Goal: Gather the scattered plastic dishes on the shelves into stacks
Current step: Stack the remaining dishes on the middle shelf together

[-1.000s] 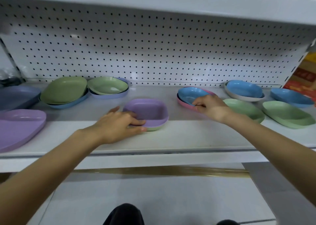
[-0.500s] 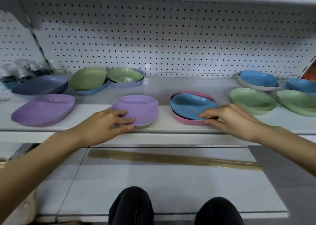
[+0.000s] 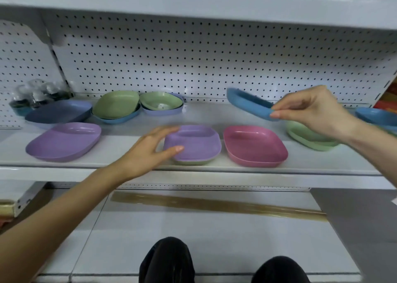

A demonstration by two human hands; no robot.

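My left hand (image 3: 150, 151) and right hand (image 3: 311, 110) were bare. My left forearm (image 3: 64, 207) and right forearm (image 3: 376, 149) were uncovered as far as the edges of the view. The nails (image 3: 179, 148) that showed, on my left thumb and a right fingertip, were short. The left hand was blurred, so I could not tell its finer detail. Lower down, my knees (image 3: 166, 261) were covered by black trousers (image 3: 279, 269) of plain, matte cloth.

Stack (image 3: 193, 147) front-centre on the shelf (image 3: 129, 168); lone dish (image 3: 254, 146) just at three o'clock, raised dish (image 3: 249, 103) up at one o'clock.
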